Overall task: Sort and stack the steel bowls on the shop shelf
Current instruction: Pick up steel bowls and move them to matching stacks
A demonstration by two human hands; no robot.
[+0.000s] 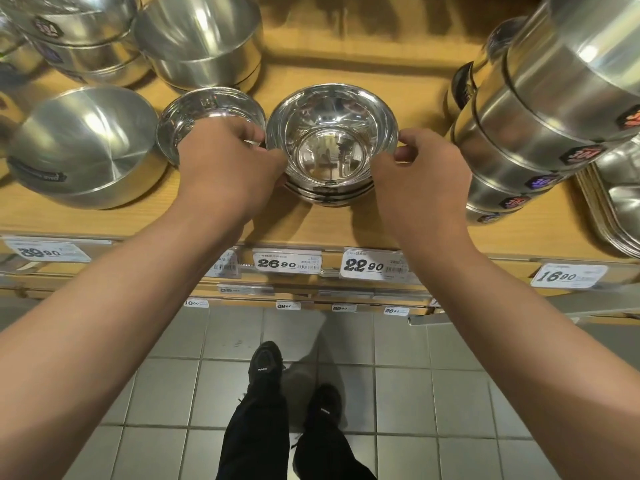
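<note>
Both hands, the left hand [225,161] and the right hand [412,168], pinch the rim of the top bowl [330,133] between them, seated on a small stack [329,194]. It seems nested already. Beside the left hand, a tilted bowl [194,112] remains unsorted on the shelf [311,226].

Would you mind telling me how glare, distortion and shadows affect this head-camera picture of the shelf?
In the head view, overhead light leaves bright glare patches on the shiny bowl stack held between the left hand and right hand; wide-angle distortion bends the wooden shelf and leans the tall pan stack inward; the corners are soft; the hands cast faint shadows on the shelf.
</note>
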